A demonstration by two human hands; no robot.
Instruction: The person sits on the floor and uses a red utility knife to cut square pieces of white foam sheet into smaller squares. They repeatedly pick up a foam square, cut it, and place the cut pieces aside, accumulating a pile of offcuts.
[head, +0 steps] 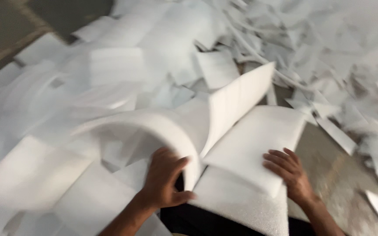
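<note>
While the picture's pretty blurry, a curled white foam sheet [154, 126] is clutched by the left hand [165, 179], grip closed round its edge; the right hand [287, 172] is laid flat, fingers spread, on a foam slab [250, 148] amid foam scraps [329, 65] on the floor [329, 166].

We see a white foam sheet [241, 148], finely speckled along its near edge. Around it we find white foam scraps [329, 65] on a grey, mottled floor [329, 161].
</note>
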